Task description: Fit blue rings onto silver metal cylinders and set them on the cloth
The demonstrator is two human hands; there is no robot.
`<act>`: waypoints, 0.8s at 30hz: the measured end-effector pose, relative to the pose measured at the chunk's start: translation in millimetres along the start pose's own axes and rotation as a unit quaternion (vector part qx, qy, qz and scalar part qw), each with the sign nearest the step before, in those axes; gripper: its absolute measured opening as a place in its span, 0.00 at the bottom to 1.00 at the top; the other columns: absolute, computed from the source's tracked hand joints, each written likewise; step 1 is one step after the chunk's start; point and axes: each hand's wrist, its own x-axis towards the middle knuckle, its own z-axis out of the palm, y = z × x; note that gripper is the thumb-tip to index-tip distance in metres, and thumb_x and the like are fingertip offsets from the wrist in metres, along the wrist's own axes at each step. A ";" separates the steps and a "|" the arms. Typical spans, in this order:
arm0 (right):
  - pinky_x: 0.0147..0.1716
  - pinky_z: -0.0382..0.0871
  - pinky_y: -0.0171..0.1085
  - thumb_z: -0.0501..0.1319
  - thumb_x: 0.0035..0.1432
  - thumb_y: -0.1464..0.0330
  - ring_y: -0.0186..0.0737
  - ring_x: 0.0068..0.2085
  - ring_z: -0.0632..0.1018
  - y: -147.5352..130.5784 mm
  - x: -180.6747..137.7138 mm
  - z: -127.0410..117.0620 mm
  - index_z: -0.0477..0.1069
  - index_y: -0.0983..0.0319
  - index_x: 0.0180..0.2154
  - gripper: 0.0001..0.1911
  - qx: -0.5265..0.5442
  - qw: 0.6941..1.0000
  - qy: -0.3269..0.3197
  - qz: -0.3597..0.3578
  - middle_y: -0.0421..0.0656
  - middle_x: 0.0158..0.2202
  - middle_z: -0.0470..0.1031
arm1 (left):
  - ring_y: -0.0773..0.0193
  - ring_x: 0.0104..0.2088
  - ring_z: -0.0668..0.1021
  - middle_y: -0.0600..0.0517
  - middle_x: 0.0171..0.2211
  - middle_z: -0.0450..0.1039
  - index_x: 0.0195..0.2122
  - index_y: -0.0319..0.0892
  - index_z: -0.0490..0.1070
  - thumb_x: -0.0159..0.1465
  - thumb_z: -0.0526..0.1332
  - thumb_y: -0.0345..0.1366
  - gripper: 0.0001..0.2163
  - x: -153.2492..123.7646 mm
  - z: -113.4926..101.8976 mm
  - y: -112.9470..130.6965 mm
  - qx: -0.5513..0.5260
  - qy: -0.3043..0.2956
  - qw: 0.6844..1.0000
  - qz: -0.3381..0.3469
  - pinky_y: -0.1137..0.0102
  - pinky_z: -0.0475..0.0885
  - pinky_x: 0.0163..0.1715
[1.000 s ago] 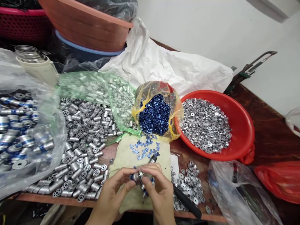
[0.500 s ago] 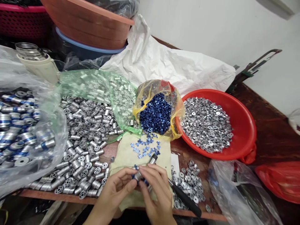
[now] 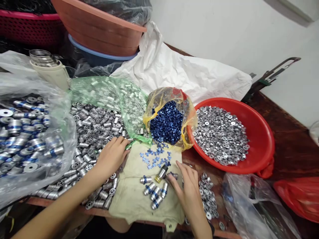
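Note:
My left hand [image 3: 113,154] reaches down at the right edge of a pile of silver metal cylinders [image 3: 92,129]; its fingers are curled and what they hold, if anything, is hidden. On a beige cloth [image 3: 124,199], my right hand [image 3: 185,182] has its thumb and fingers apart, beside a small metal part [image 3: 173,175]. Close to its thumb lies a small bottle with a dark cap and yellowish base [image 3: 161,173]. Several silver cylinders with blue bands [image 3: 155,193] lie in a group on the cloth. Above them are scattered small blue clips [image 3: 156,157].
Behind the cloth is a yellow-clear bag of blue rings [image 3: 165,122]. A red basin [image 3: 264,136] holds small silver discs, with more loose discs [image 3: 208,199] on the table. At left is a clear bag of banded cylinders [image 3: 25,132]; a green bag [image 3: 104,89] lies behind the pile.
My hands were together over the cloth, handling a part; now they are apart. The left moved to the cylinder pile, the right moved right. The banded cylinders and bottle on the cloth are uncovered.

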 end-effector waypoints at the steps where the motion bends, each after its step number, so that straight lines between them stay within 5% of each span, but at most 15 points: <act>1: 0.49 0.72 0.49 0.57 0.70 0.64 0.51 0.51 0.73 -6.6 11.6 3.7 0.67 0.59 0.57 0.17 0.001 1.000 -0.003 -0.012 0.50 0.50 0.73 | 0.45 0.44 0.77 0.42 0.40 0.78 0.43 0.41 0.76 0.67 0.56 0.31 0.09 6.2 1.1 -3.3 0.007 -0.003 1.000 0.006 0.56 0.72 0.44; 5: 0.43 0.72 0.44 0.55 0.69 0.71 0.48 0.44 0.74 -31.2 60.9 28.4 0.73 0.59 0.44 0.08 -0.008 0.998 -0.035 -0.048 0.47 0.41 0.73 | 0.46 0.43 0.77 0.43 0.40 0.78 0.44 0.43 0.75 0.67 0.56 0.31 0.09 2.9 -2.0 -5.4 0.050 0.005 0.999 0.014 0.57 0.71 0.43; 9: 0.39 0.69 0.43 0.56 0.66 0.75 0.48 0.40 0.73 -32.4 86.2 47.2 0.71 0.59 0.34 0.10 -0.021 0.997 -0.043 -0.053 0.47 0.37 0.72 | 0.46 0.44 0.76 0.42 0.43 0.77 0.48 0.42 0.73 0.70 0.54 0.32 0.11 4.3 -10.4 -6.9 0.078 0.024 0.997 0.010 0.58 0.70 0.43; 15: 0.43 0.69 0.43 0.55 0.66 0.76 0.47 0.43 0.73 -28.8 76.7 33.6 0.70 0.60 0.36 0.08 0.023 0.998 -0.016 -0.064 0.47 0.40 0.74 | 0.46 0.43 0.75 0.43 0.39 0.76 0.40 0.44 0.75 0.69 0.55 0.33 0.09 32.0 -5.4 -12.3 0.108 0.017 0.994 0.026 0.59 0.68 0.41; 24: 0.45 0.74 0.44 0.55 0.67 0.73 0.47 0.46 0.77 -32.2 36.8 22.0 0.69 0.61 0.51 0.12 0.127 0.990 0.032 -0.050 0.48 0.43 0.77 | 0.40 0.45 0.75 0.38 0.38 0.78 0.39 0.41 0.75 0.67 0.56 0.31 0.08 33.6 -11.3 -16.2 0.085 0.023 0.996 0.016 0.54 0.68 0.41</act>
